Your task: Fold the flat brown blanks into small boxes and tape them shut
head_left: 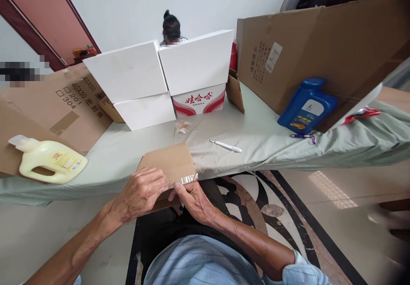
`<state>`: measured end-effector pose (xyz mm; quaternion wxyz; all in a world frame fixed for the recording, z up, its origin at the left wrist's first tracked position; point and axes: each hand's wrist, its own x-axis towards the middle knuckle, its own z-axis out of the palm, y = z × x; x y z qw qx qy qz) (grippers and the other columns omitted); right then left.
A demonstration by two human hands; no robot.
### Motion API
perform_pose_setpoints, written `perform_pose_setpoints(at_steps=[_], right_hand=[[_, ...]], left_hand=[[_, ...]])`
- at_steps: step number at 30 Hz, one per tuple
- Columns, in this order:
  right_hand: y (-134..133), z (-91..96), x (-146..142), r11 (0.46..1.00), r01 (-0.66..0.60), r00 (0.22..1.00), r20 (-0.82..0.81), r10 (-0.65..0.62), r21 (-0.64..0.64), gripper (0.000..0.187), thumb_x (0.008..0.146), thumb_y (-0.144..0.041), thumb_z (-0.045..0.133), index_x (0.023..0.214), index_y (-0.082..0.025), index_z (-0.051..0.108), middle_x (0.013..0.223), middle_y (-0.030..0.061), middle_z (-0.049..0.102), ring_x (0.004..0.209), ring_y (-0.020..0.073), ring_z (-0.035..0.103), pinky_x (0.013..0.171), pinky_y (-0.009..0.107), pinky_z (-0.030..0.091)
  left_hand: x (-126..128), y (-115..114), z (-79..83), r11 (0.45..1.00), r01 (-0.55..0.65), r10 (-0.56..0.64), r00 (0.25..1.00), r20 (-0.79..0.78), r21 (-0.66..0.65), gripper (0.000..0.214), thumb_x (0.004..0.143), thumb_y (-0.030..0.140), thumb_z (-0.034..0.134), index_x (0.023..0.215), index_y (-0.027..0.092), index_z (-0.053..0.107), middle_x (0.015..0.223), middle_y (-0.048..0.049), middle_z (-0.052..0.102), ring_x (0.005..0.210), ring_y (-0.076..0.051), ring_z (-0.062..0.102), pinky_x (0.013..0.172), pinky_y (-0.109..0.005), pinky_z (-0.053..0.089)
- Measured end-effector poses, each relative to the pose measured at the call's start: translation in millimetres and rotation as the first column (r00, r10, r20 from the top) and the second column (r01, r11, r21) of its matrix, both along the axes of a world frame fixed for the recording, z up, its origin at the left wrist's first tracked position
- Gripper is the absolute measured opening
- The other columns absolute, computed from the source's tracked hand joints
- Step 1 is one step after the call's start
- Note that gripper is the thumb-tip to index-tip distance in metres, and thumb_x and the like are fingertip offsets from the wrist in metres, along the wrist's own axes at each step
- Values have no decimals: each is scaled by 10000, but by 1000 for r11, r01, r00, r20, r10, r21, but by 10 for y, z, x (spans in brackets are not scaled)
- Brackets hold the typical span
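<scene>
A flat piece of brown cardboard (169,161) lies at the near edge of the cloth-covered table (262,140), with clear tape (187,178) along its near edge. My left hand (141,191) rests on the cardboard's near side with its fingers curled down over it. My right hand (192,199) pinches the taped edge from below, thumb and fingers closed on the tape. A white utility knife (226,146) lies on the table just beyond the cardboard, to the right.
A yellow jug (48,160) lies at left, a blue bottle (306,108) at right beside a purple pen (303,136). White foam boxes (160,76) and big cardboard sheets (320,42) stand behind. A person sits beyond the boxes. A crumpled tape scrap (182,126) lies mid-table.
</scene>
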<state>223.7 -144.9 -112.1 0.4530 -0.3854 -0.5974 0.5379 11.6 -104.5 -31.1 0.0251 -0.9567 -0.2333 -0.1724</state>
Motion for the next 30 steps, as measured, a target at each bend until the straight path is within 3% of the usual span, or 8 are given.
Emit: perform_pose_setpoints(at_steps=[5,9,12,18,24,29,30], right_hand=[[-5,1,13,1000,-5,1000,-16,5,5,788,1060,-833,447,759,-191,790,598,27,607,626,167,575,598,282,419],[-1,-7,1,1000,0,999,-46,1,20,761,1073,-798,460,744,-190,781,627,37,626,660,177,605,624,286,445],[-2,-13,-5,1000,0,999,-36,1,19,748,1076,-785,461,749,-195,784,639,42,636,686,186,624,637,287,457],[-8,-6,-8,1000,-8,1000,-25,9,16,770,1073,-809,437,758,-207,799,595,37,613,675,196,626,628,294,452],[-8,-45,-3,1000,-1,1000,1,1,17,783,1062,-831,434,777,-210,817,592,32,607,668,195,613,639,303,451],[-8,-73,1,1000,9,1000,9,-9,8,782,1061,-830,439,776,-212,824,603,34,602,690,199,611,657,308,457],[-10,-71,1,1000,4,1000,11,-5,7,778,1064,-824,440,781,-211,827,611,36,605,699,201,614,664,309,460]], left_hand=[[19,32,-27,999,-51,51,999,18,3,259,1086,90,474,881,222,561,827,-30,633,757,-207,563,730,-347,441],[26,14,57,982,-58,74,993,87,-179,192,1116,193,543,928,219,571,884,-28,644,813,-193,594,762,-327,472],[14,-3,101,971,-44,66,994,88,-235,108,1101,218,611,998,205,639,970,-54,695,909,-207,628,812,-337,496],[-3,-1,70,951,22,25,989,146,-308,246,1115,145,551,917,202,685,892,-46,685,858,-187,613,800,-333,486],[-4,24,95,921,-59,126,981,151,-385,263,1094,148,529,849,212,601,876,-27,653,828,-170,624,784,-302,502],[-51,45,127,918,-129,183,977,113,-375,29,1044,213,658,1045,218,686,1107,-66,726,1008,-199,689,900,-318,544],[-62,52,122,918,-131,180,979,96,-375,60,1041,210,662,1084,221,702,1131,-69,731,1032,-203,692,917,-323,544]])
